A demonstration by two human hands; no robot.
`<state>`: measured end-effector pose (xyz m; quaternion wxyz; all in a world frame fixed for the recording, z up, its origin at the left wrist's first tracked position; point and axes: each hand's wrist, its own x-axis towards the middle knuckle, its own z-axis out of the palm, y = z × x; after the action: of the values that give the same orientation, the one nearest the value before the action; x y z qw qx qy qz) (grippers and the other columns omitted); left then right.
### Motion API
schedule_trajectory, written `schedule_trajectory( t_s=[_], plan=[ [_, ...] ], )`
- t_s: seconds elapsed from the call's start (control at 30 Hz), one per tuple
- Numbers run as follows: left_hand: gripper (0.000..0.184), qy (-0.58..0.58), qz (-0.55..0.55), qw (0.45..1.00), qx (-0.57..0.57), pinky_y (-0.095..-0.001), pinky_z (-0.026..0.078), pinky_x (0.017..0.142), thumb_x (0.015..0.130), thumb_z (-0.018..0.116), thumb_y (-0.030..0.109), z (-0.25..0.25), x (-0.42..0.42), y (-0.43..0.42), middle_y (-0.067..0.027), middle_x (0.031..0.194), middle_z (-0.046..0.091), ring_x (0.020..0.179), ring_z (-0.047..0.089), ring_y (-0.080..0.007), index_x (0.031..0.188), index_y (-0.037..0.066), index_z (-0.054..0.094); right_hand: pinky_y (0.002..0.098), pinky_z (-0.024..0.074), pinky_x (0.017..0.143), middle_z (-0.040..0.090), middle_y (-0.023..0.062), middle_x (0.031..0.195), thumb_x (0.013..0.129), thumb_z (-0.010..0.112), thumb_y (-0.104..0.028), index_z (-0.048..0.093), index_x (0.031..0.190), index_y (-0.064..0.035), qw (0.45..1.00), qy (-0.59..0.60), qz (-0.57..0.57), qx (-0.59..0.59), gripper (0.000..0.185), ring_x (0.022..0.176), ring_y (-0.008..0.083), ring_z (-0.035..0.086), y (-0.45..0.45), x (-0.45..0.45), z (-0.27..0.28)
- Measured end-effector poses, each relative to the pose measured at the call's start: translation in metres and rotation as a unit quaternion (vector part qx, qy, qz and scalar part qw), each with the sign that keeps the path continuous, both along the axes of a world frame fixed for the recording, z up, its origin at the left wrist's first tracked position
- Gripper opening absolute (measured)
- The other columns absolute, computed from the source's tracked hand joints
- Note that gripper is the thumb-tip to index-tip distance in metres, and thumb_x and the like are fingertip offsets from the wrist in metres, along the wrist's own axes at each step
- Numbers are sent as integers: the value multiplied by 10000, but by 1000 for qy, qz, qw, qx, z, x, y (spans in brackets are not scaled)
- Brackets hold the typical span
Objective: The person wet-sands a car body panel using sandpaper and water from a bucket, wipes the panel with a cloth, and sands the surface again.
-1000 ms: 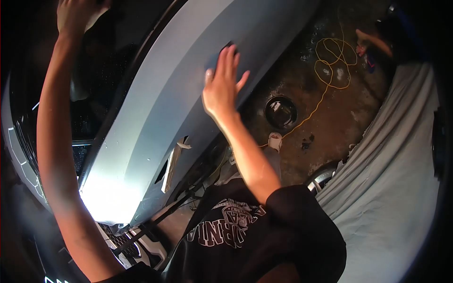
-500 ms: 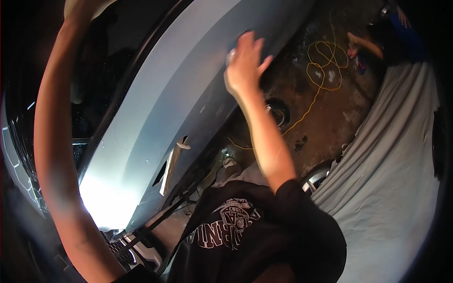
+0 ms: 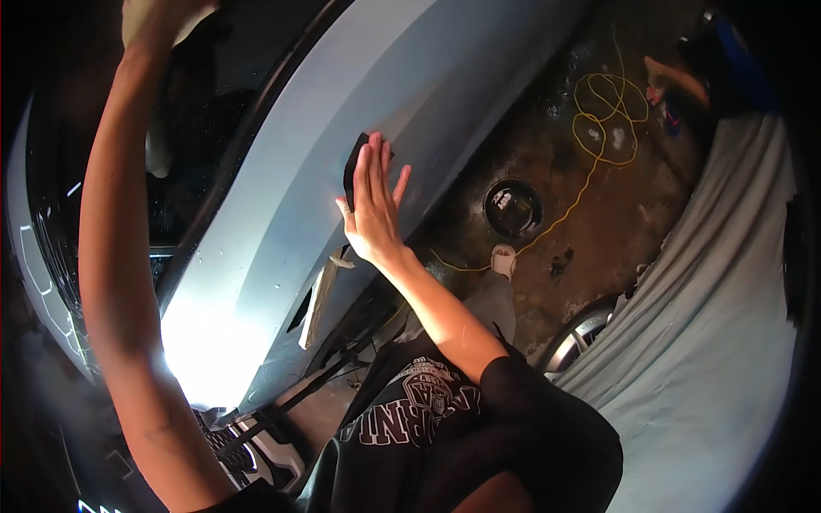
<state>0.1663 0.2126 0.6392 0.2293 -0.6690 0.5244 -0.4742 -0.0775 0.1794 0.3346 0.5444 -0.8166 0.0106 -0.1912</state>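
Observation:
My right hand (image 3: 375, 214) lies with outstretched fingers over a black flat pad (image 3: 355, 171), pressing it against the grey car body panel (image 3: 282, 184). The thumb sits at the pad's near side; the pad's underside is hidden. The panel shows bands of lighter and darker grey. Just below the hand, a strip of masking tape (image 3: 318, 303) hangs around a dark opening in the panel. My left hand (image 3: 162, 21) is at the top left, by the dark, glossy window area, cut off by the frame edge, its fingers mostly hidden.
A bright light glares on the panel's lower end. On the wet, stained floor are a coiled yellow cord (image 3: 603, 120) and a round black container (image 3: 513, 208). A grey cover (image 3: 684, 299) drapes over something with a wheel (image 3: 581, 333). Another person (image 3: 710, 73) is at the upper right.
My right hand has moved down and left along the panel, the black pad now plainly visible under it. One of my feet now shows beside the round container. The left hand shows little change.

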Motion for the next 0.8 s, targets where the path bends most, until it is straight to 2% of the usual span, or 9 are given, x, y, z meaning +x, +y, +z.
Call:
schedule_trajectory(
  t_s=[0.07, 0.13, 0.2, 0.27, 0.37, 0.6, 0.67, 0.73, 0.8],
  plan=[
    [199, 18, 9, 1000, -3, -413, 472, 889, 696, 724, 103, 1, -1, -3, -52, 1023, 652, 1003, 607, -261, 879, 114, 646, 695, -37, 1131, 51, 226, 1650, 987, 530, -247, 151, 1572, -13, 999, 26, -15, -43, 736, 1524, 418, 35, -18, 18, -5],
    [207, 18, 12, 1000, -8, -412, 474, 884, 693, 722, 104, -1, -6, -4, -52, 1024, 652, 1002, 607, -262, 885, 113, 648, 671, 101, 1150, 170, 256, 1618, 968, 587, -232, 311, 1526, -19, 992, 33, -106, -56, 658, 1498, 430, 175, -55, 50, 6],
    [213, -2, -6, 1000, 1, -413, 473, 877, 693, 721, 104, 1, 0, -2, -52, 1015, 650, 993, 606, -263, 893, 112, 649, 559, 360, 1094, 358, 275, 1531, 999, 559, -208, 388, 1485, -23, 980, -60, -173, 85, 547, 1372, 406, 443, -104, 64, 16],
    [221, 13, -38, 999, 1, -413, 472, 870, 692, 720, 103, 1, 2, -1, -53, 1016, 646, 992, 602, -265, 902, 109, 650, 426, 546, 890, 542, 239, 1379, 1022, 540, -201, 466, 1400, 23, 952, -63, -190, 234, 445, 1105, 348, 667, -142, 57, 23],
    [221, 24, -2, 1000, -2, -413, 464, 877, 699, 715, 104, 2, -2, 1, -51, 1028, 644, 1011, 593, -261, 910, 108, 649, 307, 582, 714, 617, 147, 1147, 1025, 532, -156, 606, 1138, 89, 874, -115, -217, 418, 280, 795, 249, 729, -151, 44, 41],
    [204, 36, -31, 998, -32, -416, 451, 879, 702, 713, 103, -3, 1, 2, -43, 1021, 635, 1002, 584, -252, 893, 118, 642, 300, 525, 678, 586, 74, 962, 880, 697, 4, 566, 881, 44, 905, -64, -289, 306, 137, 718, 173, 646, -115, 31, 11],
    [218, 32, -18, 999, -34, -417, 450, 875, 691, 721, 107, -1, -3, 0, -39, 1004, 633, 995, 585, -255, 893, 121, 641, 306, 503, 681, 573, 78, 921, 846, 720, 18, 536, 902, 20, 898, -32, -287, 332, 192, 713, 177, 597, -107, 33, 2],
    [222, 38, -13, 999, -26, -415, 451, 871, 679, 729, 106, 3, -10, 0, -33, 993, 632, 991, 588, -256, 883, 128, 642, 330, 502, 705, 553, 94, 904, 844, 705, 32, 527, 939, 11, 937, -66, -268, 213, 203, 758, 198, 589, -98, 44, -16],
    [217, 35, -16, 999, -30, -412, 451, 870, 674, 732, 105, 3, -9, -2, -31, 991, 631, 990, 590, -255, 871, 132, 644, 398, 468, 904, 540, 149, 1056, 759, 522, 185, 530, 995, 18, 939, -115, -299, 125, 289, 1008, 340, 569, -88, 52, -2]
  ],
)
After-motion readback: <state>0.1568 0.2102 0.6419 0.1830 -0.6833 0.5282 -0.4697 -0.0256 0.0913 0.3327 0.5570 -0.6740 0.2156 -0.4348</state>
